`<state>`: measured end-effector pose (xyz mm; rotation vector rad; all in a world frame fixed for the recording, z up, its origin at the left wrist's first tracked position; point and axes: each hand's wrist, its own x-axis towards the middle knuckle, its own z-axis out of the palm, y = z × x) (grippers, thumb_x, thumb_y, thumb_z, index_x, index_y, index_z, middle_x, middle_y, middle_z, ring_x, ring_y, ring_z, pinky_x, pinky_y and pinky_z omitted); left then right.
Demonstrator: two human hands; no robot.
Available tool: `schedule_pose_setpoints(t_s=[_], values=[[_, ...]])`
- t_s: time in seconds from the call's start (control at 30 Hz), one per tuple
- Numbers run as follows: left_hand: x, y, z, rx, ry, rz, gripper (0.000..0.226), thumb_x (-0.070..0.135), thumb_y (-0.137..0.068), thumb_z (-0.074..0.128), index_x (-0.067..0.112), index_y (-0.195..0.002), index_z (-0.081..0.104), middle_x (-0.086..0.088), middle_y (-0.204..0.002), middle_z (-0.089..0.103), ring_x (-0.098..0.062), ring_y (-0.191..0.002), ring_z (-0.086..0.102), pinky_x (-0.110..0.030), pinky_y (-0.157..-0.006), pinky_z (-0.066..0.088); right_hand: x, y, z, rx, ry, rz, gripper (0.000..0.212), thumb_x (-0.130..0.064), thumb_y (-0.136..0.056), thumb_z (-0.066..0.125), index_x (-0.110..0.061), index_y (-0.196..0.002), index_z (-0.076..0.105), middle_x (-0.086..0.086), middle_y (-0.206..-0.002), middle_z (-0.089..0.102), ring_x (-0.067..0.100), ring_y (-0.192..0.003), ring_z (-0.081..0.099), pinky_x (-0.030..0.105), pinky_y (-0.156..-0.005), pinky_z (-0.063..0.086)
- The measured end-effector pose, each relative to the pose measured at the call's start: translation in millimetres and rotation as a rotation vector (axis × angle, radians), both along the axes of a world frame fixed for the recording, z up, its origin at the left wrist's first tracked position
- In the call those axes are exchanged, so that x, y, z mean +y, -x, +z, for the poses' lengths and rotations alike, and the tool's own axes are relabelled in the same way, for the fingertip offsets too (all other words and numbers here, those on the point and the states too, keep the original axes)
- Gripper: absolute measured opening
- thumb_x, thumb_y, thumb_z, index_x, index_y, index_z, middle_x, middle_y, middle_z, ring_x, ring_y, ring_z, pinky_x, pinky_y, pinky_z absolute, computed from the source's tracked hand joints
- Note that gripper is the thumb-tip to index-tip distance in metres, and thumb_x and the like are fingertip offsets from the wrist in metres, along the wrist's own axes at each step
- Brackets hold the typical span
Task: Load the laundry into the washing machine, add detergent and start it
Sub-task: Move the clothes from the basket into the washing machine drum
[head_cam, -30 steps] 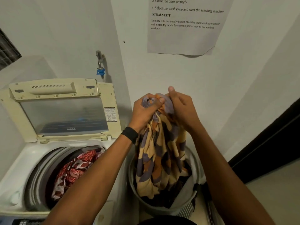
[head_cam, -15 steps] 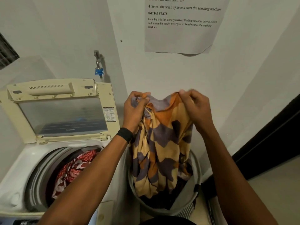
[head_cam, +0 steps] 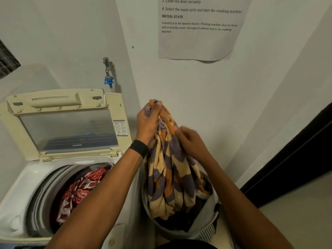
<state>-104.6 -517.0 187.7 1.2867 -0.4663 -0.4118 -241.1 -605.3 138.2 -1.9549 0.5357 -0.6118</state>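
The washing machine is seen w/ its lid raised upright at the back. A red-patterned garment is lodged in the drum. Just right of the machine a laundry basket is stood on the floor; whether it touches the machine's side cannot be told.

A patterned cloth (yellow, orange, purple) is held up above the basket, right of the machine and approx. level w/ its lid. The cloth's lower end is draped inside the basket over dark laundry. The cloth's top is bunched in the left hand, fingers and thumb curled tight round it. A black wristband is worn on that wrist. Lower down, on the side away from the machine, a fold is pinched by the right hand, fingers curled in narrow. That hand is blurred, so the exact grip can't be made out.

On the wall behind the machine a tap w/ a blue fitting is mounted. Further right of the machine, a printed sheet is stuck to the wall.
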Motion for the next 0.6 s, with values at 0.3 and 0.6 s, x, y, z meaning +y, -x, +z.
schedule_pose_setpoints(t_s=[0.3, 0.6], values=[[18, -29, -1, -0.112, -0.064, 0.118, 0.011, 0.025, -0.097, 0.069, 0.015, -0.102, 0.066, -0.009, -0.1, 0.071, -0.022, -0.096, 0.07, -0.049, -0.098, 0.056, -24, 52, -18, -0.112, -0.091, -0.142, 0.048, -0.041, -0.106, 0.051, -0.006, -0.073, 0.054, 0.017, -0.066, 0.056, 0.032, -0.06, 0.058, 0.049, -0.059, 0.051], [10, 9, 10, -0.286, -0.115, -0.347, 0.033, 0.026, -0.098, 0.069, 0.017, -0.129, 0.065, -0.009, -0.125, 0.072, -0.024, -0.118, 0.068, -0.044, -0.104, 0.054, -18, -34, 96, -0.276, 0.056, -0.088, 0.05, -0.038, -0.103, 0.059, -0.004, -0.067, 0.051, 0.005, -0.06, 0.049, 0.011, -0.061, 0.049, 0.038, -0.062, 0.042]])
